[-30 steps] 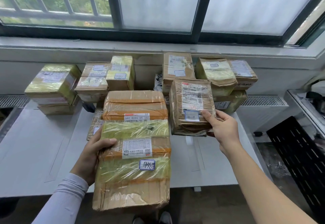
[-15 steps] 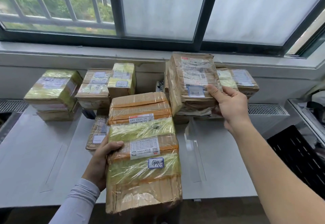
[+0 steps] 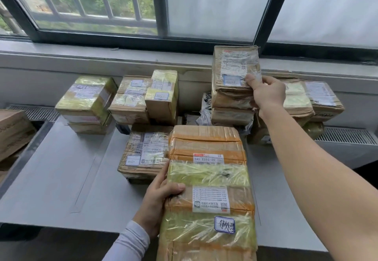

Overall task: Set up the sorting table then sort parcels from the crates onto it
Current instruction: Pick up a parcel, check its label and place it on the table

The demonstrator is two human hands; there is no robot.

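My left hand (image 3: 159,197) grips the left edge of a long taped cardboard parcel (image 3: 208,209) with yellow tape and a white label, held near the front edge of the grey sorting table (image 3: 61,179). My right hand (image 3: 266,95) grips a small brown parcel (image 3: 233,70) by its right side, thumb on its blue-framed sticker. That parcel sits on top of a stack of brown parcels (image 3: 231,115) at the back of the table, below the window sill. An orange-taped parcel (image 3: 206,144) lies just beyond the long one.
More taped parcels stand along the back: a yellow-taped box (image 3: 86,101) at the left, two in the middle (image 3: 143,99), others at the right (image 3: 319,99). A flat labelled parcel (image 3: 143,154) lies mid-table. A cardboard box (image 3: 12,131) sits off the table's left edge.
My right hand has carried the small brown parcel up and back from mid-table onto the rear stack. My left hand has kept its hold on the long parcel.
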